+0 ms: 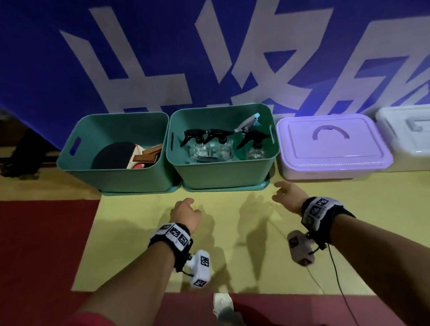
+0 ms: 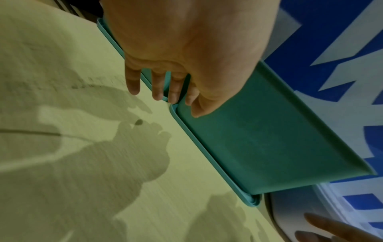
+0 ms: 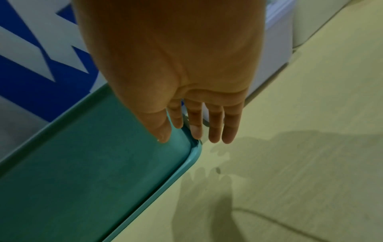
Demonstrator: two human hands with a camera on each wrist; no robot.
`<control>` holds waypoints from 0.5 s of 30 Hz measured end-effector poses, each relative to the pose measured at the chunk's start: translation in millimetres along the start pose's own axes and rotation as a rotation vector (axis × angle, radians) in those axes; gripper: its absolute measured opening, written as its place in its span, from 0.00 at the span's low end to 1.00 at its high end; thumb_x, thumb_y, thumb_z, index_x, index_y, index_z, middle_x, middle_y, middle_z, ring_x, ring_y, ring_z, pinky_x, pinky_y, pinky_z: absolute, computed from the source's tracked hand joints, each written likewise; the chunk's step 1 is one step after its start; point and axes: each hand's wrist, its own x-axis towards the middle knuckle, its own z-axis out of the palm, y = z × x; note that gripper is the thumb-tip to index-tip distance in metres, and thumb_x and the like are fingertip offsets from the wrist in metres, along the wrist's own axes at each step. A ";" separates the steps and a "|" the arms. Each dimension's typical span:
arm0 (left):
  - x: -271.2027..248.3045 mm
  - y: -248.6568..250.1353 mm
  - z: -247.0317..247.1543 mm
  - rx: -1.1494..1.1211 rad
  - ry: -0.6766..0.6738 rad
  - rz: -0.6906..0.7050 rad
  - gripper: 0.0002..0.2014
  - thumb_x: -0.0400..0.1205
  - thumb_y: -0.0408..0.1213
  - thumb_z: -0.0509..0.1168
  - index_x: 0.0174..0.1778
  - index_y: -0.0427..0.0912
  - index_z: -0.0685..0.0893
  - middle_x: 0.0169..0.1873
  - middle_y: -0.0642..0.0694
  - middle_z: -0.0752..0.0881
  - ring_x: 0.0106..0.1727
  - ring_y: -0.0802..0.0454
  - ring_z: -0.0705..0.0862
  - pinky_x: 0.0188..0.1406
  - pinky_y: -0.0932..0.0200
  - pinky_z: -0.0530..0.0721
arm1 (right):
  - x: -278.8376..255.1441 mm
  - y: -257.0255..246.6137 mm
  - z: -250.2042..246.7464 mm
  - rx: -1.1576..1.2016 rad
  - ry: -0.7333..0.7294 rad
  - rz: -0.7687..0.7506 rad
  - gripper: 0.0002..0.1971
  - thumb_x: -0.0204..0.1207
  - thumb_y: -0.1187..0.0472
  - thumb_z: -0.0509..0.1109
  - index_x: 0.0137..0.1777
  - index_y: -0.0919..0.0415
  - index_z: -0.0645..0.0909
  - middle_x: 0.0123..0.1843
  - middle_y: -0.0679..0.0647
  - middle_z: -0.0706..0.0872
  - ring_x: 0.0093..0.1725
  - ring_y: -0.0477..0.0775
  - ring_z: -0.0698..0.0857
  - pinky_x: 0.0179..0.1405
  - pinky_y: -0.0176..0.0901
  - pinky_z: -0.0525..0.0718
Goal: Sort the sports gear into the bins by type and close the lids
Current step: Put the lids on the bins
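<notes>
Two open green bins stand side by side against a blue banner. The left bin [image 1: 124,178] holds table tennis paddles [image 1: 133,155]. The right bin [image 1: 224,171] holds several spray bottles [image 1: 222,142]. Each bin stands on a flat green lid [image 1: 225,187]. My left hand [image 1: 185,208] reaches toward the right bin's front-left bottom corner, and my right hand [image 1: 285,192] toward its front-right bottom corner. In the left wrist view the left hand [image 2: 165,103] hangs with relaxed fingers over the lid's rim [image 2: 207,152]. In the right wrist view the right hand [image 3: 192,137] does the same at the lid's corner [image 3: 186,167]. Neither hand holds anything.
A box with a shut purple lid [image 1: 333,143] stands right of the green bins, and a white box [image 1: 418,135] beyond it. The floor is yellow-green here and red [image 1: 38,249] at the left and front. A thin cable [image 1: 339,281] trails from my right wrist. A shoe [image 1: 222,304] shows below.
</notes>
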 end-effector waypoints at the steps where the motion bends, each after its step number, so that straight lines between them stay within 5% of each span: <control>1: 14.0 -6.1 -2.4 0.018 -0.026 -0.001 0.24 0.82 0.36 0.62 0.76 0.45 0.75 0.73 0.40 0.75 0.65 0.38 0.80 0.63 0.49 0.82 | 7.4 -3.2 9.6 0.022 0.006 0.034 0.27 0.76 0.60 0.71 0.76 0.57 0.73 0.60 0.57 0.85 0.56 0.56 0.82 0.56 0.42 0.78; 4: 44.7 -15.9 -4.8 0.064 -0.085 0.009 0.25 0.83 0.35 0.62 0.78 0.45 0.72 0.76 0.39 0.71 0.69 0.37 0.77 0.67 0.47 0.79 | 22.9 -5.2 33.3 0.027 0.013 0.102 0.25 0.77 0.62 0.71 0.74 0.59 0.75 0.53 0.55 0.86 0.52 0.56 0.82 0.54 0.41 0.77; 8: 79.9 -20.6 -5.2 0.088 -0.108 0.041 0.26 0.83 0.33 0.61 0.80 0.48 0.70 0.79 0.41 0.67 0.73 0.38 0.74 0.72 0.49 0.75 | 42.4 -11.0 52.2 -0.095 0.061 0.109 0.24 0.80 0.64 0.67 0.77 0.57 0.72 0.71 0.61 0.80 0.67 0.62 0.80 0.64 0.44 0.75; 15: 107.0 -28.0 9.9 0.239 -0.123 0.069 0.29 0.82 0.38 0.63 0.82 0.47 0.67 0.82 0.45 0.59 0.77 0.38 0.66 0.77 0.50 0.68 | 67.6 -3.5 78.7 -0.287 0.090 0.087 0.30 0.79 0.65 0.61 0.82 0.51 0.65 0.81 0.59 0.65 0.72 0.70 0.71 0.72 0.52 0.71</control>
